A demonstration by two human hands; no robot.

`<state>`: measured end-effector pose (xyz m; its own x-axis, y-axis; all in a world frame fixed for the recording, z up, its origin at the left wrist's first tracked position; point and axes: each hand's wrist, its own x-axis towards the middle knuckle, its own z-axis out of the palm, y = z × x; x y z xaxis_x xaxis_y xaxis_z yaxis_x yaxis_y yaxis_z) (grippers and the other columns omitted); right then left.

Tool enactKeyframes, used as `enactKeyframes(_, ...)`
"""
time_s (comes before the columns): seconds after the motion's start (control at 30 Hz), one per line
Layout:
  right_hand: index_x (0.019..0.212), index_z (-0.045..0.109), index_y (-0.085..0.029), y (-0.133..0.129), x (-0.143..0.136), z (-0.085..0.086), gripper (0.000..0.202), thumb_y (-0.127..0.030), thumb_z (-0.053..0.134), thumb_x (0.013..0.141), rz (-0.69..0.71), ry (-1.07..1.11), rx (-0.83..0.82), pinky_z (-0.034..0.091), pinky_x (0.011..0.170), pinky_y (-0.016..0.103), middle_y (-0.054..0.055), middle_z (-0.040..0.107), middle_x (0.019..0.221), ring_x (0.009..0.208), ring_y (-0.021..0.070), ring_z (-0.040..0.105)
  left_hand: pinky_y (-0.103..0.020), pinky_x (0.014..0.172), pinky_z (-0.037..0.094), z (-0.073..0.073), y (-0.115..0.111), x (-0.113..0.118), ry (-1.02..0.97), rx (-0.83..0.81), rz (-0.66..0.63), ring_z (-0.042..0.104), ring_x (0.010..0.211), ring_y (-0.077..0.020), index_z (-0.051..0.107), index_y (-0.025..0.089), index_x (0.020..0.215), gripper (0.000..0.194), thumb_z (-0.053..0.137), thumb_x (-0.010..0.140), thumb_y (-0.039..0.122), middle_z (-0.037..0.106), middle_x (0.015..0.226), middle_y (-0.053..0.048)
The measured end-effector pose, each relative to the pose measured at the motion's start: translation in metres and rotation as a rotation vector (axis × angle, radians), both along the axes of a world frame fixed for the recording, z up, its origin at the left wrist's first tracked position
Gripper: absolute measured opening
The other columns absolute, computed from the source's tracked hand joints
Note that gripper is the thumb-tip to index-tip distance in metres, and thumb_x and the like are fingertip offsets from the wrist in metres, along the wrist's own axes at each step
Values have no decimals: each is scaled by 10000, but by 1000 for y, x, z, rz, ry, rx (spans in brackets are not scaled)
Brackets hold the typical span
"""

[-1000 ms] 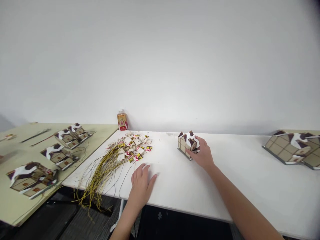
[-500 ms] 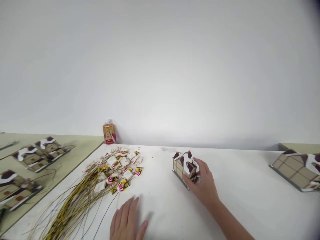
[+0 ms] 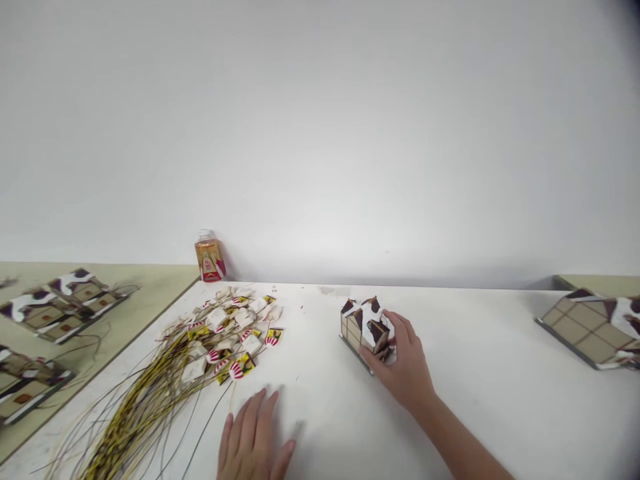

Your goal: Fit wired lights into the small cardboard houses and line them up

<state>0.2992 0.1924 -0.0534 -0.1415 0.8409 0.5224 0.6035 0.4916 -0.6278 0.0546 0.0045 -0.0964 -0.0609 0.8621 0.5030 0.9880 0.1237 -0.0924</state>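
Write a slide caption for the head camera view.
A right-hand grip holds a small model house on a white table, with yellow cords bundled to the left.

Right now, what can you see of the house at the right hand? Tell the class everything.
The house is a model with beige walls crossed by brown lines and a dark brown roof with white, snow-like patches. It looks like card or thin wood. It stands upright on a thin, dark-edged base, apparently resting on the white table. The right hand grips it, hiding its right side.
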Motion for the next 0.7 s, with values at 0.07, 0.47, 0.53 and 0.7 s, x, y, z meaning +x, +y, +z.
enactKeyframes(0.07, 1343, 355, -258, -1, 0, 2, 675, -537, 607, 783, -8, -3, 11, 501, 840, 482, 139, 494, 1294, 1052, 314, 565, -452, 1121, 217, 4, 2, 4, 4, 36, -22, 482, 1217, -260, 373, 218, 1419, 537, 387, 921, 421, 540, 1338, -98)
enactKeyframes(0.47, 1392, 292, -259, -1, 10, 10, 864, -599, 671, 693, 128, -60, -41, 368, 961, 514, 129, 503, 1285, 878, 250, 589, -510, 1131, 232, 9, -4, 11, -75, -14, -36, 389, 1319, -300, 379, 185, 1424, 567, 408, 913, 430, 462, 1417, -122)
enactKeyframes(0.53, 1413, 270, -257, 2, 11, 6, 909, -601, 680, 677, 119, -71, -48, 335, 976, 530, 139, 502, 1291, 1072, 326, 530, -519, 1123, 246, 6, -3, 10, -50, -6, -46, 380, 1330, -311, 325, 198, 1457, 594, 396, 910, 418, 452, 1430, -117)
enactKeyframes(0.7, 1453, 180, -270, 7, 12, -6, 954, -546, 682, 691, 245, -112, -165, 322, 989, 531, 125, 506, 1307, 1183, 341, 482, -530, 1092, 292, 2, -3, 2, 46, -1, -77, 420, 1301, -316, 192, 253, 1507, 674, 397, 889, 427, 465, 1427, -89)
